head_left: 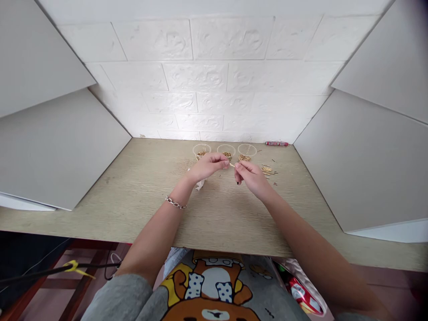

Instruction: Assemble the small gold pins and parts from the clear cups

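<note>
Left hand and right hand: thumb and fingers pinching opposite ends of a small pale stick, above the table. Stick: probably light, stiff, easily snapped; best pinched gently by its ends. White tissue, beneath left wrist. Loose sticks, beyond right hand. Three clear cups, part-filled. Red tube, rearmost.
</note>
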### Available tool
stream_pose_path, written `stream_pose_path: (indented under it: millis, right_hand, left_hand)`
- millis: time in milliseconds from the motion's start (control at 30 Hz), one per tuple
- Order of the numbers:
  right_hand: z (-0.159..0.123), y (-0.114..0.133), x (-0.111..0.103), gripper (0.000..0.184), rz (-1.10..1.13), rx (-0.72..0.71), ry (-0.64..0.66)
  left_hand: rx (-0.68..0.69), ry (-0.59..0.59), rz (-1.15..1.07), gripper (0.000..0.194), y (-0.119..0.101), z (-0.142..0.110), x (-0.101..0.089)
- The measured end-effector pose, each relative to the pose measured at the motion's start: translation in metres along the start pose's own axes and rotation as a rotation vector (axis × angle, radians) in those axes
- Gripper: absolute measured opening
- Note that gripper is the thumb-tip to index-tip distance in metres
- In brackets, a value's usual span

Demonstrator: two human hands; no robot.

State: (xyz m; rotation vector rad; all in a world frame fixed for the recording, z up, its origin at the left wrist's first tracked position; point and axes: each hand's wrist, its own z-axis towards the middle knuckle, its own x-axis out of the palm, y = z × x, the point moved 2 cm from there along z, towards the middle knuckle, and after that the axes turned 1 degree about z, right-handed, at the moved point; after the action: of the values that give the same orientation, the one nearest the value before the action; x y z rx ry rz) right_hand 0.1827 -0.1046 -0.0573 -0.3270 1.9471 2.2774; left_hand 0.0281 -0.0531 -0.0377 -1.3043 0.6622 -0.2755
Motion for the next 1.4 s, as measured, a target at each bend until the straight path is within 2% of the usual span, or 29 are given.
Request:
stream_pose_path:
  millis: [67, 133, 333, 533, 1033, 1400]
  right_hand:
    - [0.0004, 0.0, 0.0009, 0.034, 0.092, 0.032, 0.046]
    - [0.0006, 0.001, 0.0009, 0.032, 0.125, 0.041, 0.039]
    - [-0.0007, 0.0055, -0.0011, 0.013, 0.043, 0.002, -0.096]
    - [-0.0012, 0.0042, -0.0032, 0.013, -0.038, -0.043, -0.196]
    - [-0.0011, 0.0025, -0.0031, 0.014, -0.066, -0.043, -0.166]
    - [-0.0027, 0.0041, -0.0026, 0.015, -0.145, -0.048, -0.171]
  left_hand:
    - [-0.002, -0.002, 0.017, 0.022, -0.0002, -0.0004, -0.0002]
    - [-0.003, -0.005, 0.023, 0.022, -0.0002, -0.0006, -0.0003]
    - [0.001, -0.001, 0.02, 0.021, 0.0004, 0.0002, 0.0006]
    - [-0.002, -0.019, 0.024, 0.021, 0.0, 0.0007, 0.001]
    - [0.039, 0.009, 0.068, 0.021, 0.0031, 0.0015, 0.0006]
    - [0.043, -0.042, 0.324, 0.022, 0.0033, 0.0015, -0.0008]
